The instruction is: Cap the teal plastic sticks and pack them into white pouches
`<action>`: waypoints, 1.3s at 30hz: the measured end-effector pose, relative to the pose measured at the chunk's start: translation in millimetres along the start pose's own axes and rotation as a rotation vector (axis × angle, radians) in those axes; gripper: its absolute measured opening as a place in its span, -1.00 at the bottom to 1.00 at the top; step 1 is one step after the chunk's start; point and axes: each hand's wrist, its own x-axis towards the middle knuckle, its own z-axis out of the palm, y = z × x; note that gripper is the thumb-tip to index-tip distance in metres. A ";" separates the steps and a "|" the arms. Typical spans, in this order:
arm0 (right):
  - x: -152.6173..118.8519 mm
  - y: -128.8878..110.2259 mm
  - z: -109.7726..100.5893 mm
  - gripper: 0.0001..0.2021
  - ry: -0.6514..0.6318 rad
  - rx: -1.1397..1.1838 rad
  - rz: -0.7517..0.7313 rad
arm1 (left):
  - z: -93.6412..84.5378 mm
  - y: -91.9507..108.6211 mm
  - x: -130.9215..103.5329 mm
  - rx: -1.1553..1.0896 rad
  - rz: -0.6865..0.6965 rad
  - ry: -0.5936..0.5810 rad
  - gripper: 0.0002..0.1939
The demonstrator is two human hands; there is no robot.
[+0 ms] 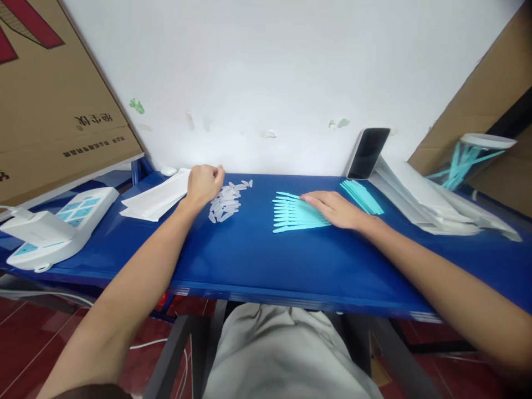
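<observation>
My left hand [205, 184] is closed, fingers curled in, just above the upper left of a loose pile of small whitish translucent plastic pieces [226, 203]. Whatever its fingers hold, if anything, is hidden. On the right, my right hand [332, 207] lies over a fanned row of thin turquoise plastic sticks [293, 216]. Its fingers are pressed together at the far side of the row, around the uppermost stick, and they cover its right part. A second bundle of turquoise sticks [362, 197] lies beyond the right wrist.
White paper-like sheets [160, 197] lie by the left hand. A white power strip [78, 216] with a plugged-in charger is at left. A phone [368, 154] leans on the wall. Plastic bags [428, 205] and a clear container [469, 160] of turquoise sticks stand right.
</observation>
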 end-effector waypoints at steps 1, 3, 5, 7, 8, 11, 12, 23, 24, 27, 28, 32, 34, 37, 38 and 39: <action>-0.3 -0.7 -0.5 -0.40 -0.001 -0.009 0.003 | -1.8 -6.1 1.7 -0.016 -0.014 -0.020 -0.41; -0.7 -1.4 -1.1 -0.40 -0.006 -0.026 0.015 | -5.1 -12.9 3.9 -0.044 0.018 -0.050 -0.45; -0.8 -1.2 -1.2 -0.39 -0.009 -0.042 0.032 | -6.4 -14.3 4.7 -0.043 0.082 -0.082 -0.53; -0.7 -0.9 -1.5 -0.39 0.002 -0.053 0.037 | -4.2 -13.4 3.6 -0.006 0.135 -0.131 -0.55; -0.6 -1.2 -1.9 -0.39 0.016 -0.056 0.032 | -1.7 -12.8 2.3 0.015 0.160 -0.157 -0.54; -0.1 -5.1 -4.1 -0.44 0.095 -0.086 0.026 | 9.9 -9.9 -3.6 0.038 0.229 -0.200 -0.47; 0.0 -7.4 -5.1 -0.47 0.128 -0.100 0.043 | 14.2 -8.0 -5.5 0.026 0.254 -0.209 -0.44; -5.0 -34.1 -2.4 -0.67 0.203 -0.011 0.012 | 30.9 35.0 2.2 0.085 0.303 -0.533 -0.39; -5.9 -36.5 -2.4 -0.67 0.179 -0.016 -0.020 | 29.7 37.3 1.9 0.091 0.330 -0.539 -0.41; -8.3 -44.0 -2.4 -0.67 0.104 -0.027 -0.098 | 26.3 44.0 -0.9 0.072 0.400 -0.536 -0.46; -8.8 -46.2 -2.2 -0.67 0.086 -0.027 -0.115 | 25.7 46.0 -2.4 0.065 0.418 -0.527 -0.46; -10.3 -49.5 -1.0 -0.69 0.110 -0.038 -0.107 | 26.8 50.7 -12.2 0.090 0.498 -0.473 -0.49; -11.7 -48.4 -2.2 -0.74 0.190 -0.036 -0.080 | 25.9 51.1 -20.6 0.100 0.556 -0.455 -0.50; -14.8 -47.7 -6.6 -0.73 0.241 0.065 -0.114 | 19.3 52.4 -35.3 0.063 0.619 -0.441 -0.51; -15.6 -48.4 -8.1 -0.72 0.224 0.089 -0.137 | 16.3 53.4 -39.4 0.043 0.627 -0.437 -0.52; -16.0 -49.5 -9.3 -0.72 0.189 0.092 -0.156 | 13.4 54.5 -42.7 0.026 0.626 -0.434 -0.53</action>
